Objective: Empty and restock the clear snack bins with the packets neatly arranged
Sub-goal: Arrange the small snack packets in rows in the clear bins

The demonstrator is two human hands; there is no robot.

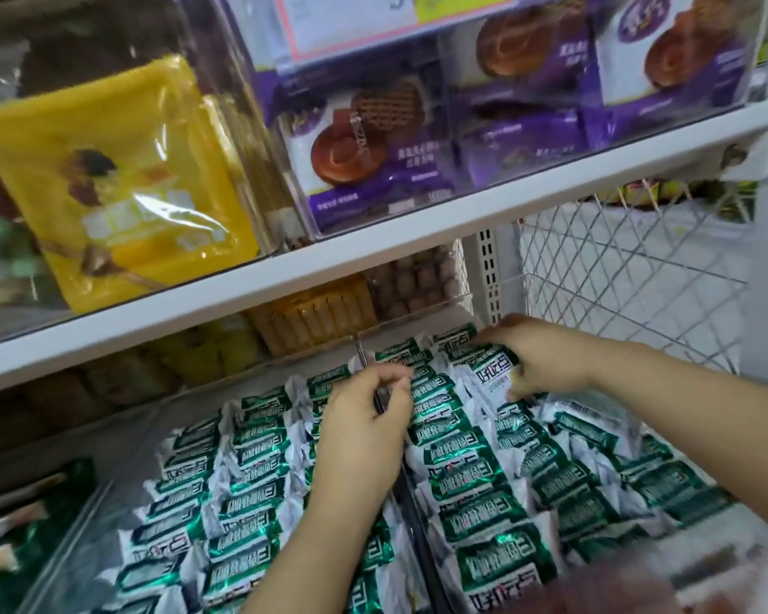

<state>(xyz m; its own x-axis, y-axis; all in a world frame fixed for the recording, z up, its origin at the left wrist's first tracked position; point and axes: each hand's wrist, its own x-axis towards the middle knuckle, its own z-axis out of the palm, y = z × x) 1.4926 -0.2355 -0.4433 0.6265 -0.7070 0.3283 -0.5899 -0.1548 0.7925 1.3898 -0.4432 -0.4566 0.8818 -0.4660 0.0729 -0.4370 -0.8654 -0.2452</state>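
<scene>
- Two clear plastic bins (417, 324) on the lower shelf were almost full of green-and-white foil snack packets (249, 440), which stood in rather even rows. Restocking seemed near its end.
- The right hand (546, 361) pinched a single packet (493, 370) at the back of the right bin, not yet tucked in. The rows there looked less tidy.
- The left hand (364, 405) had its fingers curled round the clear middle wall (411, 511) between the bins.
- A white metal shelf (373, 254) hung close above, and a white wire mesh panel (617, 268) closed the right side. Open room was mainly toward the front.
</scene>
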